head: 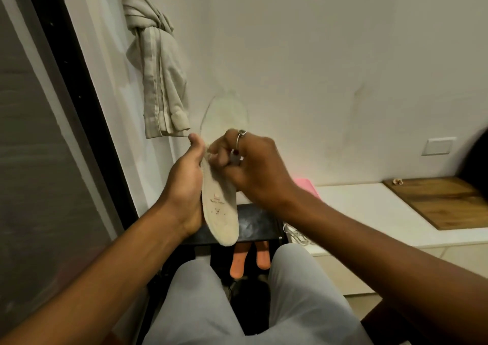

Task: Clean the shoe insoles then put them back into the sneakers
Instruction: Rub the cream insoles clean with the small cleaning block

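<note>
Insole (219, 210), pale and speckled, is held upright at chest height in front of the wall, heel end down, toe end up between both hands; left hand (188, 186) grips its left edge, palm behind it, thumb up by the toe end; right hand (254, 166) has fingers curled tight, pinching the insole's toe end; ring (240, 134) on one finger; small red-and-white bit among the fingers, cannot tell what it is; black stool (254, 224) sits just below the insole; two orange pieces (237, 264) stick out under the stool between the grey-trousered knees (298, 286); white cable (295, 235) right of the stool; pink object (306, 186) behind the right wrist; wooden board (443, 203) lies on the white bench (369, 210) at right; knotted curtain (155, 67) hangs upper left; wall socket (438, 146) far right.
</note>
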{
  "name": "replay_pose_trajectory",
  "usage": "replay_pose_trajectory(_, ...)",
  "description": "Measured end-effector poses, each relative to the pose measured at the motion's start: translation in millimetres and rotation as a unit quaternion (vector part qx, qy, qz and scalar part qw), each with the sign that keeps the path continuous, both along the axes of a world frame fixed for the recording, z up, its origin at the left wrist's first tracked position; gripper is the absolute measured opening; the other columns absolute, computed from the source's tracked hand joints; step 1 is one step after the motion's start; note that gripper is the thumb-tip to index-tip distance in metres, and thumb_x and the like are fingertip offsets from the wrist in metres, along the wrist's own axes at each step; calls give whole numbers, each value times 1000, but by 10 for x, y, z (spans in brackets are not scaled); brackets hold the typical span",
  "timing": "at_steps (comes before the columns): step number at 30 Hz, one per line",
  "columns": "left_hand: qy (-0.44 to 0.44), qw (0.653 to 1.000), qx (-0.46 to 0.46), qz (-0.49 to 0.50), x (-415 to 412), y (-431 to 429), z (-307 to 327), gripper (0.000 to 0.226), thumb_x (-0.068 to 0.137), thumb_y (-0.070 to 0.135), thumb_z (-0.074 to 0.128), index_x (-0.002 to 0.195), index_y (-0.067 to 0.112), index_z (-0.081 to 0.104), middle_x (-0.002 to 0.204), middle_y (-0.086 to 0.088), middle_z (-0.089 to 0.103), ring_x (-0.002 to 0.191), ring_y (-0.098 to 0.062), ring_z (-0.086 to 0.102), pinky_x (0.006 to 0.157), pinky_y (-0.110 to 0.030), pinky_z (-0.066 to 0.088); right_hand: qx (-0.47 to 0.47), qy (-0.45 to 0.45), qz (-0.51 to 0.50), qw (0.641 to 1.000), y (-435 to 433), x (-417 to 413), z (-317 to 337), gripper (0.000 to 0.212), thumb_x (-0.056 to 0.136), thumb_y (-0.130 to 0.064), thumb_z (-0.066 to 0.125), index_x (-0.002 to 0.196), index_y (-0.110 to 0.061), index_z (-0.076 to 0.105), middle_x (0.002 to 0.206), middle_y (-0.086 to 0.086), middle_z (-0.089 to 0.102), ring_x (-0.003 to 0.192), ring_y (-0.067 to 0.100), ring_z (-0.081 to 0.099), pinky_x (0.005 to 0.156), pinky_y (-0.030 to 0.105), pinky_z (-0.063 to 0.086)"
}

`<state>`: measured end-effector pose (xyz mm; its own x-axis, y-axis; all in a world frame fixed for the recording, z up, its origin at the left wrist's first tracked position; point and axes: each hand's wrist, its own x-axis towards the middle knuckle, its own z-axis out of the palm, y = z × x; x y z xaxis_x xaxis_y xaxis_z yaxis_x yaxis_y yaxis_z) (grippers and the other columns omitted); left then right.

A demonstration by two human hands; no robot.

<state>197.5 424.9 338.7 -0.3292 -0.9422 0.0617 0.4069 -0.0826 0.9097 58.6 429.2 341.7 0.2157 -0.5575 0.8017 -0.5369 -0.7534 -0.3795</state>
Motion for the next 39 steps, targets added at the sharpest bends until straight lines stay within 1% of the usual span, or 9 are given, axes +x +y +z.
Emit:
replay_pose_trajectory(5, -2, 1000, -13, 7, 7, 3, 28, 75, 104, 61, 25, 82, 19, 83, 92, -12, 74, 90, -24, 75, 84, -44, 58, -26, 80, -7, 996, 51, -41, -23, 19, 82, -1, 77, 73, -4, 61, 84, 5, 72, 80, 21, 69, 69, 42, 54)
replay_pose_trajectory(10, -45, 998, -47, 5, 3, 19, 20, 57, 105, 56, 24, 130, 24, 64, 121, -7, 73, 111, -28, 70, 88, -46, 55, -92, 106, -130, 981, -253, -231, 212, 19, 82, 4, 72, 76, -10, 60, 81, 9, 70, 72, 29, 65, 65, 45, 53)
replay_pose_trajectory(15, -25, 998, -23, 51, 9, -5, -8, 63, 104, 58, 33, 96, 18, 80, 103, -12, 74, 99, -29, 71, 90, -45, 54, -63, 142, -58, 986, 14, -97, 25, 23, 79, 5, 75, 75, -12, 60, 80, 7, 70, 72, 28, 65, 63, 44, 54)
replay_pose_trajectory(19, -21, 999, -21, 45, 23, -29, -3, 61, 104, 59, 32, 104, 21, 79, 114, -13, 73, 107, -29, 71, 91, -45, 53, -63, 166, -50, 983, 33, -122, 52, 24, 82, 1, 76, 75, -14, 59, 82, 7, 71, 74, 26, 65, 65, 43, 55)
replay_pose_trajectory(23, -20, 999, -30, 38, -12, 0, -11, 57, 105, 57, 30, 108, 26, 78, 117, -9, 74, 110, -27, 69, 98, -47, 50, -67, 86, -112, 988, -179, -194, 190, 18, 83, 3, 72, 76, -10, 61, 79, 8, 69, 73, 28, 66, 65, 47, 55)
replay_pose_trajectory(29, -5, 999, -2, 36, 36, -2, 30, 71, 102, 64, 28, 83, 13, 74, 81, -11, 73, 89, -26, 74, 84, -44, 56, 41, -60, 24, 997, 137, 198, -45, 22, 89, -4, 74, 73, -8, 59, 84, 6, 73, 86, 19, 73, 74, 43, 59)
replay_pose_trajectory(32, -19, 999, 12, 48, 65, -13, 41, 78, 100, 69, 29, 91, 10, 80, 78, -15, 73, 87, -29, 75, 84, -43, 57, 50, -64, 56, 995, 229, 188, -104, 27, 89, -6, 75, 72, -14, 56, 89, 4, 74, 89, 15, 72, 77, 36, 59)
replay_pose_trajectory(36, 12, 998, 20, 63, 77, -14, 81, 73, 100, 68, 28, 124, 11, 67, 117, -24, 71, 108, -33, 68, 103, -51, 49, 50, -12, 79, 996, 343, 122, -171, 30, 88, -7, 77, 69, -13, 54, 88, 4, 75, 88, 16, 73, 86, 37, 55)
replay_pose_trajectory(39, 11, 999, 10, 50, 56, -29, 56, 72, 102, 65, 26, 124, 10, 68, 103, -17, 75, 97, -29, 72, 90, -42, 58, 9, 38, 51, 998, 248, 67, -86, 31, 85, -4, 79, 67, -10, 54, 86, -2, 74, 88, 18, 73, 86, 40, 55)
